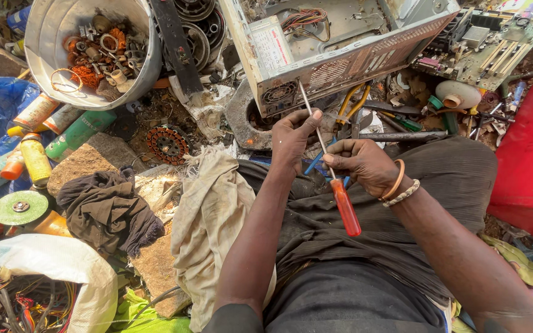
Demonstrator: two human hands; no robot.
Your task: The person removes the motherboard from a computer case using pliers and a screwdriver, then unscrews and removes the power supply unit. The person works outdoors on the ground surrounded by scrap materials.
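A long screwdriver (345,209) with an orange-red handle runs up from my lap to the rear panel of an open computer case (340,49). My right hand (359,163) is closed on its metal shaft just above the handle. My left hand (292,139) pinches the shaft higher up, close to the tip. The tip touches the case beside a small fan grille (279,94). Two bangles circle my right wrist.
A metal tub (44,37) of copper windings and rings stands at the back left. A green circuit board (488,43) lies at the back right, a red container (532,160) at the right. Spray cans, a grinding disc (20,208), cloths and loose tools surround my legs.
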